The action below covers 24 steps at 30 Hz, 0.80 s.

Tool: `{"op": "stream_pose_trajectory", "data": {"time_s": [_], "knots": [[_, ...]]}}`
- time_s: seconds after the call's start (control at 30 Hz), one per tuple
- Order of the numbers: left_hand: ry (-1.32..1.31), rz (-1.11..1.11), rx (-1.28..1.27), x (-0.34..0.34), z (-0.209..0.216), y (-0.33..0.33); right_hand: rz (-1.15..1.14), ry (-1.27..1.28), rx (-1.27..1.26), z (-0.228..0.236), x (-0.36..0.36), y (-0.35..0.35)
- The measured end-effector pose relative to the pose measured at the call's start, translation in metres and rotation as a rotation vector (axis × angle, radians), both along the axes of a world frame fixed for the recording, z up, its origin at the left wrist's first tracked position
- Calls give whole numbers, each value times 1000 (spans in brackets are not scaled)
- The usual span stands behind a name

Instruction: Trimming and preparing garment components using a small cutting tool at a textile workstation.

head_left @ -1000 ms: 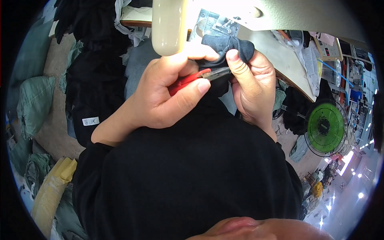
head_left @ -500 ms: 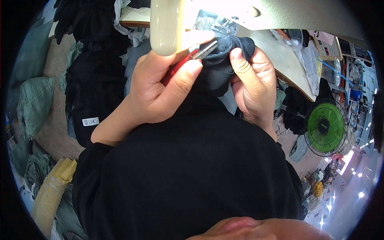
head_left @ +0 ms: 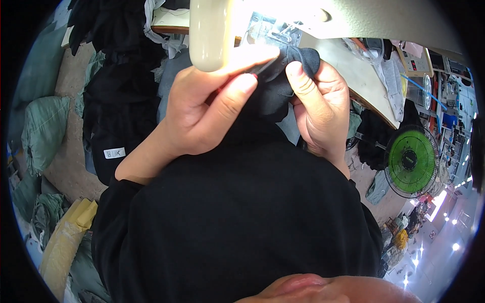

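My left hand (head_left: pixel 204 108) is closed around red-handled thread snips (head_left: pixel 268 64). Only a bit of red and the slim metal blades show past its fingers, and the tips meet the dark fabric. That dark navy cloth (head_left: pixel 275 96) hangs bunched in front of my chest. My right hand (head_left: pixel 321 98) pinches its upper right fold between thumb and fingers. Just beyond the cloth lies the metal plate and presser foot of a sewing machine (head_left: pixel 262 28), brightly lit.
The machine's pale arm (head_left: pixel 379 22) and rounded head (head_left: pixel 208 35) stand close above my hands. A white table (head_left: pixel 348 65) reaches right, with a green fan (head_left: pixel 410 159) below it. Black garments (head_left: pixel 118 96) are piled at the left, near a green sack (head_left: pixel 45 134) and a yellow roll (head_left: pixel 68 242).
The snips have tilted and pushed slightly right into the cloth, and my left index finger has stretched along them, covering more of the blades. My right hand has hardly moved.
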<state>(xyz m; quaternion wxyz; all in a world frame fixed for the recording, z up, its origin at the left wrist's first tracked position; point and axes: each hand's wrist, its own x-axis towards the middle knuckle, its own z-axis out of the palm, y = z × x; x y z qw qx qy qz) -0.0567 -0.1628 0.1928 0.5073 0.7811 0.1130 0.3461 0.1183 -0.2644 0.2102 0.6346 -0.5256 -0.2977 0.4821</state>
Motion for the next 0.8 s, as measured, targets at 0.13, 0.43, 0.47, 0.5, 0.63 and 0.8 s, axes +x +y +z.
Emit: {"op": "stream_pose_trajectory", "data": {"time_s": [0.13, 0.43, 0.47, 0.5, 0.63, 0.8], "knots": [[-81, -27, -441, -8, -4, -7, -12, 18, 12, 2, -2, 0], [91, -37, -16, -4, 6, -5, -12, 7, 4, 4, -4, 0], [91, -36, -16, -2, 4, -5, -9, 20, 13, 4, -5, 0], [9, 12, -14, 2, -1, -5, -7, 19, 13, 4, -5, 0], [-50, 22, -312, -1, 2, -5, -22, 10, 21, 5, -7, 2], [-146, 14, -489, -5, -9, -3, -10, 7, 15, 4, -5, 1]]}}
